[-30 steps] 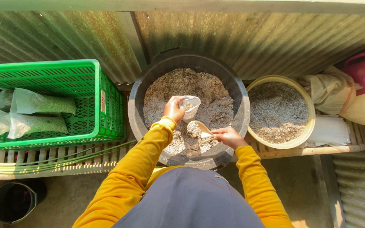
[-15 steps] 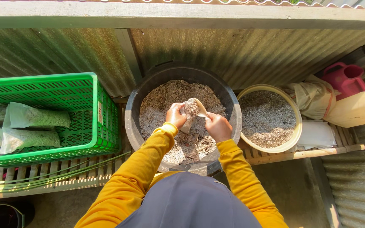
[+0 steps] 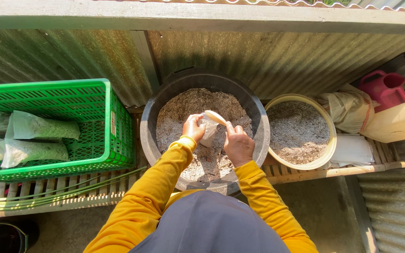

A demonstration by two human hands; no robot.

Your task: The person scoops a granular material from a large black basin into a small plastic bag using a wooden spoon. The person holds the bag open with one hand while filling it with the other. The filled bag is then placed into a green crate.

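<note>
From the head camera, both arms in yellow sleeves reached forward over a round black tub of pale, crumbly mix. The left hand was closed around the top of a small clear plastic bag, thumb and fingers pinching its mouth, above the middle of the tub. The right hand was curled around the handle of a small pale scoop, whose bowl was tipped at the bag's mouth. The fingers of both hands were mostly hidden from above, and how full the bag was could not be made out.

At the tub's right edge sat a round cream basin holding a finer grey mix. Left of the tub, a green slotted plastic crate held filled clear bags, partly cut off by the frame. All rested on a slatted wooden bench against corrugated metal sheeting. At the bench's right end lay tan sacks and a red watering can.
</note>
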